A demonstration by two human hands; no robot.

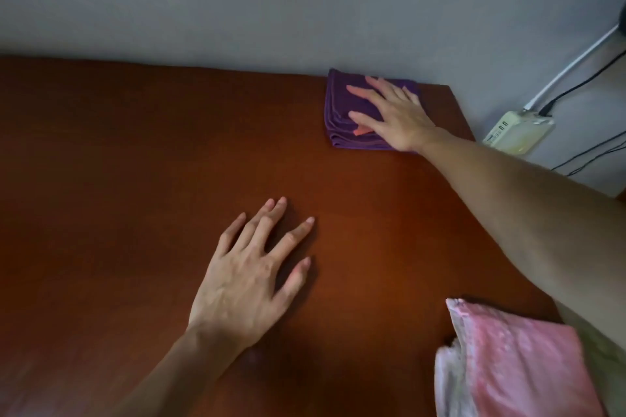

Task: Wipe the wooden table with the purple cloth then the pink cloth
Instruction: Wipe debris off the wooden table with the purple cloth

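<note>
We see no readable writing. Our right hand point(394, 115) presses spread fingers flat on the folded purple cloth point(345, 112) at the wooden bench's point(135, 162) far right corner. Our left hand point(249, 278) rests spread mid-bench; the pink cloth point(518, 369) lies near-right.

Dim, soft daylight, faint shadows under hands, slight blur, wide-angle bending at edges

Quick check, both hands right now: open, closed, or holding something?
Left hand: open, fingers spread flat on the brown wooden table, holding nothing.
Right hand: open, straight fingers pressing the folded purple cloth near the far right corner.
</note>
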